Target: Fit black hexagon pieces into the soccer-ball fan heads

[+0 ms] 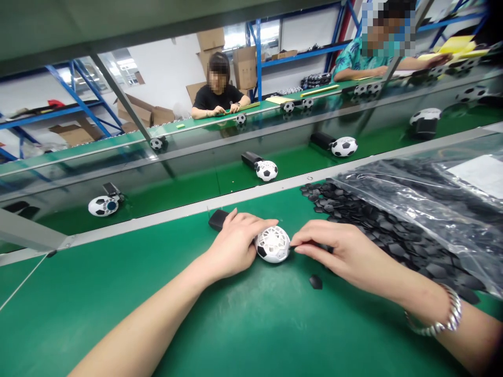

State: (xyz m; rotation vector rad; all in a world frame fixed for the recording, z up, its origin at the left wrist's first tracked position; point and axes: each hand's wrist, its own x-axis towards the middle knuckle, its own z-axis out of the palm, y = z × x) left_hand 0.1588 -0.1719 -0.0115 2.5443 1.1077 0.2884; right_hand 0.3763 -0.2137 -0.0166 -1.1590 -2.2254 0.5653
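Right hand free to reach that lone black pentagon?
Probably yes: the black pentagon lies uncovered on the green bench near the right hand, though that hand seems to pinch a dark piece.

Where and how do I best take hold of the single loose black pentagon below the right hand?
Probably pinch the black pentagon by its rim, finger and thumb on opposite sides, with the right hand coming from above and the right. It looks thin and lies about flat, apart from the pile of black pieces, so its edges seem reachable.
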